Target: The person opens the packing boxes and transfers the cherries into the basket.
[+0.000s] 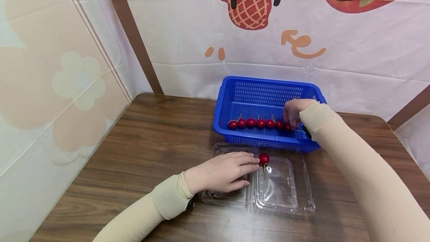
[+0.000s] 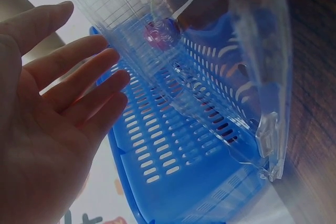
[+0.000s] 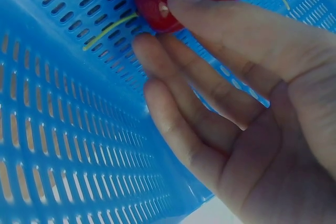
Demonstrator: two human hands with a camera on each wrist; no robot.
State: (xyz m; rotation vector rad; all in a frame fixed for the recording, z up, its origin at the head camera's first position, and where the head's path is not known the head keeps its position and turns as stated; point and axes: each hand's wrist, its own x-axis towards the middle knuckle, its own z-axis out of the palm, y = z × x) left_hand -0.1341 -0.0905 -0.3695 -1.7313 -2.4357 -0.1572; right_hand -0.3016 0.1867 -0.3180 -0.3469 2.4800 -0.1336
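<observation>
My right hand (image 1: 297, 111) reaches into the blue basket (image 1: 220, 113) and pinches the cherry (image 3: 152, 6) at the right end of a row. Its thumb and fingers close on the glossy red fruit, whose green stem sticks out to the side. The other cherries (image 1: 251, 123) lie lined up along the near side of the basket. My left hand (image 1: 223, 171) is spread flat above the left half of an open clear plastic clamshell box (image 1: 304, 191). A single cherry (image 1: 264, 158) with its stem sits at the box's right half, just beyond the left fingertips.
The basket stands against a printed cloth backdrop (image 1: 181, 29) at the back of the wooden table (image 1: 151, 141). Directly in front of it lies the clamshell box, its two halves side by side. Another cloth (image 1: 57, 85) hangs along the left side.
</observation>
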